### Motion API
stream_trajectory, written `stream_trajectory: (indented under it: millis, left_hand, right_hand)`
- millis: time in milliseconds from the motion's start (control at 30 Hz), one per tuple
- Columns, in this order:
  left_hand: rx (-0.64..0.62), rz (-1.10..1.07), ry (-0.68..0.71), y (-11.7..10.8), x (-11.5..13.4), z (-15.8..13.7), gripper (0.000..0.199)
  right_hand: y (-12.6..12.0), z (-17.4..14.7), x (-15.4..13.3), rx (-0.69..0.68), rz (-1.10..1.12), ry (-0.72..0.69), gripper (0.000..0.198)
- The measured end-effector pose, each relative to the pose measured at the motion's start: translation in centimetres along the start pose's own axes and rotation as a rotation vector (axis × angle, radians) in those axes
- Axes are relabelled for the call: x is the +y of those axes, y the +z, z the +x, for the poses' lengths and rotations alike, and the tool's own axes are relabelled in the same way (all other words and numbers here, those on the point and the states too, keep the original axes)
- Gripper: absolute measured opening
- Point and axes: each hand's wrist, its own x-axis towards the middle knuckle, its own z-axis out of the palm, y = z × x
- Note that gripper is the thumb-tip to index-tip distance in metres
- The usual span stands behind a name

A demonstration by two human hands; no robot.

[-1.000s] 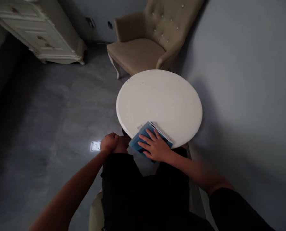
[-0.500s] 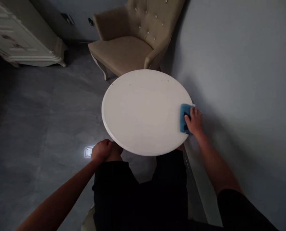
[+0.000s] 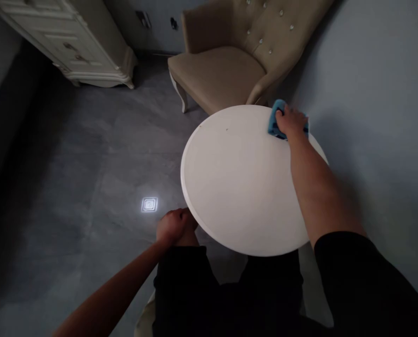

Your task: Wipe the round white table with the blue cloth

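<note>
A folded blue cloth (image 3: 275, 120) lies under my right hand (image 3: 292, 122), whose fingers are closed on it. Hand and cloth press on the far right part of a round white tabletop (image 3: 244, 187), near its rim. A few small dark specks (image 3: 226, 129) show on the tabletop's far left part. My left hand (image 3: 174, 225) is curled into a fist and rests on my left knee, just off the near left edge of the tabletop. Nothing shows in that fist.
Beyond the tabletop stands a beige tufted armchair (image 3: 219, 75). A cream cabinet (image 3: 89, 51) is at the far left. Close along the right runs a grey wall (image 3: 377, 93). Light reflects off the grey tiled floor (image 3: 117, 178) at left.
My right hand has slid the cloth from the right edge of the tabletop to its far right part. The view has shifted left. My left fist stays on the knee.
</note>
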Motion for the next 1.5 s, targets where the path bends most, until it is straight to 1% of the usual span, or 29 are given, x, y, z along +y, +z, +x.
stream_trajectory:
  millis: [67, 100, 167, 233, 267, 333, 367, 433, 467, 533, 600, 667, 733, 767, 833, 867, 933, 1000, 1033, 1100, 1133, 1200, 1267, 1333, 1400, 1433, 1500]
  left_hand:
    - [0.003, -0.001, -0.011, -0.1, -0.3, 0.0, 0.045]
    - [0.005, -0.004, -0.016, -0.1, -0.4, 0.0, 0.044]
    - [0.008, -0.017, -0.023, -0.2, -0.5, -0.1, 0.044]
    - [0.010, -0.030, -0.033, -0.2, -0.6, -0.1, 0.044]
    - [0.010, -0.033, -0.035, -0.2, -0.6, -0.2, 0.044]
    - [0.014, -0.032, -0.041, -0.1, -0.6, -0.4, 0.045]
    - [0.018, -0.030, -0.039, -0.1, -0.6, -0.5, 0.045]
    - [0.033, -0.025, -0.028, 0.1, -0.7, -0.8, 0.047]
    - [0.042, -0.023, -0.022, 0.2, -0.7, -1.0, 0.047]
    - [0.062, -0.021, -0.022, 0.4, -0.7, -1.4, 0.046]
    - [0.078, -0.021, -0.026, 0.7, -0.6, -1.8, 0.047]
    - [0.089, -0.023, -0.017, 1.0, -0.5, -2.2, 0.048]
    - [0.099, -0.023, 0.007, 1.3, -0.4, -2.5, 0.046]
    - [0.105, -0.023, 0.021, 1.4, -0.3, -2.6, 0.045]
    - [0.118, -0.024, 0.045, 1.6, -0.1, -2.7, 0.045]
    - [0.119, -0.025, 0.053, 1.7, 0.0, -2.7, 0.046]
    - [0.110, -0.027, 0.057, 1.8, 0.1, -2.6, 0.046]
    - [0.093, -0.030, 0.052, 1.8, 0.3, -2.4, 0.046]
    - [0.085, -0.033, 0.047, 1.7, 0.3, -2.3, 0.045]
    - [0.076, -0.040, 0.037, 1.6, 0.4, -2.1, 0.046]
    - [0.072, -0.043, 0.032, 1.4, 0.5, -2.0, 0.046]
    - [0.062, -0.042, 0.022, 1.2, 0.6, -1.8, 0.046]
    - [0.052, -0.036, 0.010, 0.9, 0.7, -1.6, 0.046]
    - [0.046, -0.034, -0.001, 0.6, 0.7, -1.5, 0.045]
    - [0.050, -0.040, -0.014, 0.4, 0.7, -1.3, 0.044]
    - [0.053, -0.042, -0.022, 0.3, 0.7, -1.3, 0.043]
    - [0.061, -0.039, -0.028, 0.3, 0.7, -1.2, 0.043]
  right_hand:
    - [1.4, 0.2, -6.6, -0.037, 0.001, -0.170, 0.077]
    - [2.0, -0.3, -9.9, -0.064, 0.009, -0.251, 0.078]
    - [2.9, -2.6, -16.2, -0.116, 0.045, -0.394, 0.073]
    - [3.3, -6.5, -21.4, -0.154, 0.096, -0.521, 0.069]
    - [3.4, -9.0, -23.5, -0.169, 0.115, -0.586, 0.068]
    - [3.3, -14.8, -26.1, -0.182, 0.141, -0.715, 0.066]
    - [3.2, -18.0, -26.6, -0.181, 0.149, -0.777, 0.065]
    - [2.9, -24.4, -26.2, -0.175, 0.167, -0.890, 0.066]
    - [2.7, -27.5, -25.3, -0.176, 0.176, -0.935, 0.066]
    - [2.4, -33.3, -22.4, -0.179, 0.197, -1.003, 0.068]
    - [1.9, -38.1, -18.1, -0.168, 0.211, -1.029, 0.069]
    - [1.1, -41.8, -12.8, -0.153, 0.197, -1.010, 0.068]
    - [0.1, -44.3, -7.0, -0.147, 0.148, -0.941, 0.069]
    - [-0.4, -45.0, -4.0, -0.147, 0.113, -0.889, 0.069]
    - [-1.3, -45.4, 1.7, -0.141, 0.031, -0.753, 0.069]
    - [-1.8, -45.0, 4.3, -0.133, -0.012, -0.673, 0.068]
    - [-2.5, -43.1, 8.7, -0.112, -0.092, -0.512, 0.068]
    - [-2.9, -39.8, 11.6, -0.090, -0.154, -0.363, 0.071]
    - [-3.0, -37.7, 12.5, -0.081, -0.175, -0.294, 0.072]
    - [-3.2, -32.7, 12.9, -0.070, -0.190, -0.169, 0.075]
    - [-3.1, -29.9, 12.4, -0.068, -0.182, -0.114, 0.076]
    - [-2.9, -24.4, 10.3, -0.070, -0.142, -0.033, 0.078]
    - [-2.3, -19.5, 6.6, -0.076, -0.094, 0.002, 0.079]
    - [-1.4, -16.2, 1.8, -0.075, -0.057, -0.010, 0.078]
    - [-0.5, -15.1, -3.4, -0.072, -0.026, -0.076, 0.077]
    - [0.0, -15.5, -6.0, -0.072, -0.010, -0.130, 0.077]
    - [0.6, -18.1, -10.3, -0.077, 0.021, -0.266, 0.076]
